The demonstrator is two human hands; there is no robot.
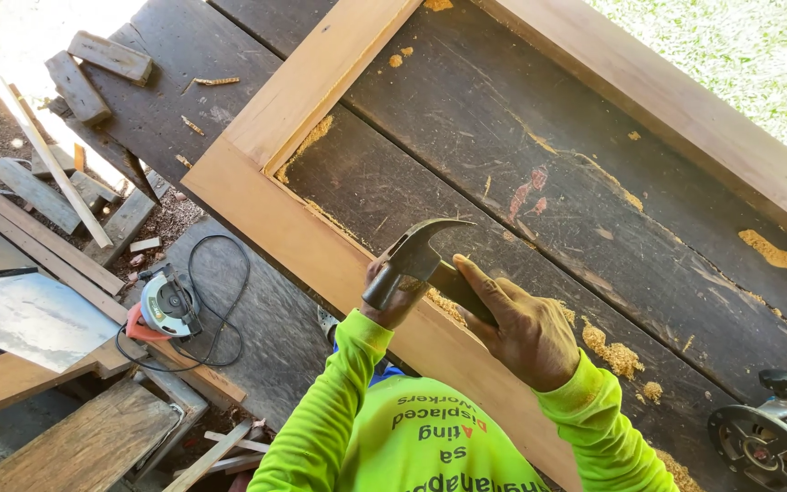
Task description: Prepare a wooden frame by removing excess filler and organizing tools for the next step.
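Steel hammer (414,260) in right hand (521,333)

A circular saw (168,307) with a black cord (220,301) lay on dark planks. A router (776,437) sat at lower right. Wood offcuts (93,73) and sawdust piles (781,258) were scattered about.

Bare hands emerge from neon yellow-green long sleeves; the shirt carries dark and red printed lettering.
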